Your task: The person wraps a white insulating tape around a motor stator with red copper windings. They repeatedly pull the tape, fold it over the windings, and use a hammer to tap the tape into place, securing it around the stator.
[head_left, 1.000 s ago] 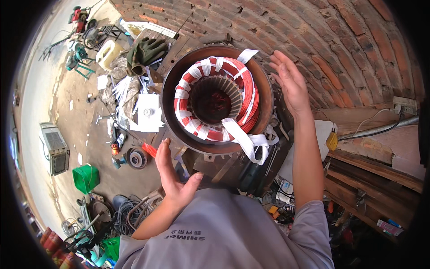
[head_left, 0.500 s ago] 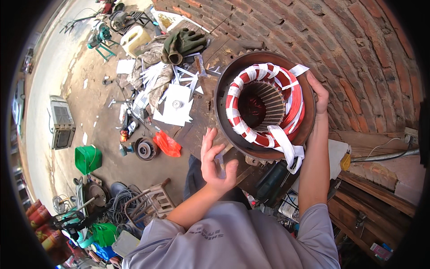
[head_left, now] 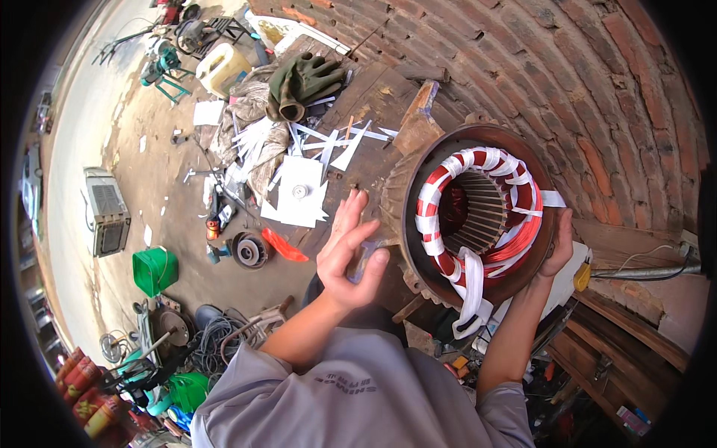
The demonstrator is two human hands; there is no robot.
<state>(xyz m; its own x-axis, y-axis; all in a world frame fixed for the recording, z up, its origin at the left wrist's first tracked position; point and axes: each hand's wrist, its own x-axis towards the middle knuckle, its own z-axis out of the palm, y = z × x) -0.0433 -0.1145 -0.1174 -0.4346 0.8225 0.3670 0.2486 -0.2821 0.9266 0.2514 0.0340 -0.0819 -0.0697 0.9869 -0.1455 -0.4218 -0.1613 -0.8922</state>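
Motor stator (head_left: 478, 216) on workbench (head_left: 373, 97)
Right hand (head_left: 560, 243) grips its housing rim; left hand (head_left: 347, 254) open, flat beside it.

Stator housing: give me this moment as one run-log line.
left hand: open, flat on stator housing outer side | right hand: gripping housing's far rim | red winding: white tape wrapped, loose tape end hanging
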